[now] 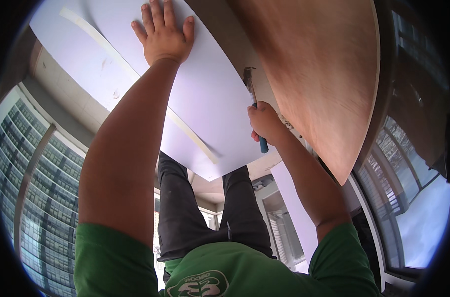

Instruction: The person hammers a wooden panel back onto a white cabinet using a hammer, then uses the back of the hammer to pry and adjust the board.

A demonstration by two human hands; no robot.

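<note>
My left hand (166, 35) lies flat with fingers spread on a large white panel (205, 94). Wrapped round the dark teal grip of a claw hammer (251, 84) is my right hand (267, 122), beside the panel's right edge. The hammer's metal head points away from me, close to that edge; whether it touches the panel I cannot tell. A pale narrow strip (191, 134) runs lengthwise along the white panel, passing beneath my left forearm.
A big brown wooden board (324, 64) stands to the right of the panel. Small debris (288, 122) lies on the floor by my right wrist. Another white panel (295, 213) is below my right forearm. Windows (46, 188) line the left side, and glass (403, 183) the right.
</note>
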